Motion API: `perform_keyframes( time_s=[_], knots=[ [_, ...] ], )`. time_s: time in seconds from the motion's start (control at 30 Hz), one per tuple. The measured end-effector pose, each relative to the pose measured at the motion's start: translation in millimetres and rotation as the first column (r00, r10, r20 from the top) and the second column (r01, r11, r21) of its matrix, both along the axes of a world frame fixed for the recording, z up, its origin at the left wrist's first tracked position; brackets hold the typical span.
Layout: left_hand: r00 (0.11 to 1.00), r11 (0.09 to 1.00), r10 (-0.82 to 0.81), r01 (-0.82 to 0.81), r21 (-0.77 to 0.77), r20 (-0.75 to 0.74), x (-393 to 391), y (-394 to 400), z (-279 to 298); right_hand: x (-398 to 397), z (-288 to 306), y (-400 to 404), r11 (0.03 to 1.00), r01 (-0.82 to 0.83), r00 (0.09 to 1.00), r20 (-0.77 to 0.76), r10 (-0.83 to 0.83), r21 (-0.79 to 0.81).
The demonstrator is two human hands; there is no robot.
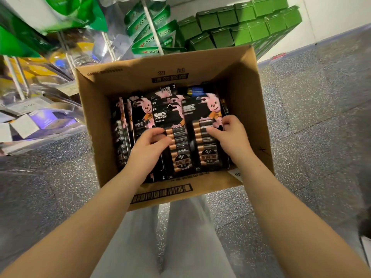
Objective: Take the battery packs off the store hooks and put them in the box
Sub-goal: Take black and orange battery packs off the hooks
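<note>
An open cardboard box (pixel 96 109) stands on the floor below me, filled with several black battery packs printed with a pink bunny. My left hand (pixel 147 148) reaches into the box and grips the left edge of a battery pack (pixel 176 141) lying on top in the middle. My right hand (pixel 230 135) holds a second pack (pixel 204 125) lying beside it, fingers curled over its batteries. More packs (pixel 124 133) stand on edge along the box's left wall.
Store shelving and hooks with green and yellow packaged goods (pixel 150 31) rise behind the box at upper left. Stacked green cartons (pixel 241 27) sit at the back right. Speckled grey floor (pixel 311 117) surrounds the box. My light trousers (pixel 180 237) are below.
</note>
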State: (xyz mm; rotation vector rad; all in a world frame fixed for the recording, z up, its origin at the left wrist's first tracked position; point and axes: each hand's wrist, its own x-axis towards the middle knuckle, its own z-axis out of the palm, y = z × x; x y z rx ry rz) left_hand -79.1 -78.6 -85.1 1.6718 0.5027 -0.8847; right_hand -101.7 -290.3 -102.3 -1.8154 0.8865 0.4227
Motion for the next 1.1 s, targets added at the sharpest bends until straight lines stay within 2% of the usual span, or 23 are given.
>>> perform_keyframes(
  time_s=[0.1,0.2,0.27,0.33,0.4,0.47,0.53,0.6,0.67,0.8,0.9,1.0,1.1],
  knots=[
    [0.999,1.0,0.021,-0.021,-0.022,0.037,4.2,4.1,3.6,-0.9,13.8,2.0,0.995,0.089,0.99,0.106,-0.093,0.043],
    [0.997,0.997,0.026,-0.021,-0.075,0.07,7.9,6.6,10.4,3.3,27.9,11.3,0.973,0.139,0.974,0.151,-0.168,0.186],
    [0.999,0.991,0.013,-0.006,-0.134,0.052,8.7,8.3,13.8,8.0,34.7,26.2,0.937,0.132,0.974,0.134,-0.183,0.322],
    [1.0,0.98,0.023,-0.021,-0.196,0.008,7.2,10.0,15.8,12.0,35.1,45.4,0.922,0.084,0.99,0.07,-0.119,0.379],
    [0.997,0.985,0.07,-0.067,-0.161,0.011,4.7,13.4,14.1,15.1,33.8,64.7,0.896,0.044,0.998,0.029,-0.064,0.442],
    [0.99,0.993,0.103,-0.096,-0.069,0.094,3.8,20.0,12.4,16.8,29.6,76.2,0.867,0.062,0.997,0.012,-0.078,0.494],
    [0.98,0.988,0.153,-0.154,-0.003,0.129,4.4,28.0,10.6,18.4,25.2,76.1,0.887,0.133,0.99,-0.014,-0.141,0.442],
    [0.962,0.967,0.25,-0.254,0.018,0.113,4.9,37.4,7.7,17.8,19.0,67.4,0.93,0.225,0.973,-0.015,-0.23,0.292],
    [0.949,0.953,0.299,-0.302,0.022,0.099,5.2,43.6,4.2,14.1,10.3,57.6,0.956,0.249,0.968,0.001,-0.252,0.156],
    [0.946,0.947,0.318,-0.32,0.017,0.068,1.2,45.1,-3.1,11.3,-4.2,53.0,0.998,0.053,0.995,-0.091,-0.05,0.031],
    [0.935,0.936,0.352,-0.352,-0.008,0.049,-1.8,46.1,-6.8,14.1,-9.4,57.3,0.992,-0.108,0.986,-0.133,0.098,-0.072],
    [0.929,0.93,0.368,-0.366,-0.032,0.047,-1.3,49.0,-8.0,15.0,-10.3,57.9,0.99,-0.119,0.984,-0.144,0.107,-0.077],
    [0.931,0.932,0.362,-0.36,-0.05,0.04,-1.0,48.1,-8.1,12.2,-5.5,54.2,0.99,-0.141,0.984,-0.114,0.14,-0.001]
  ],
)
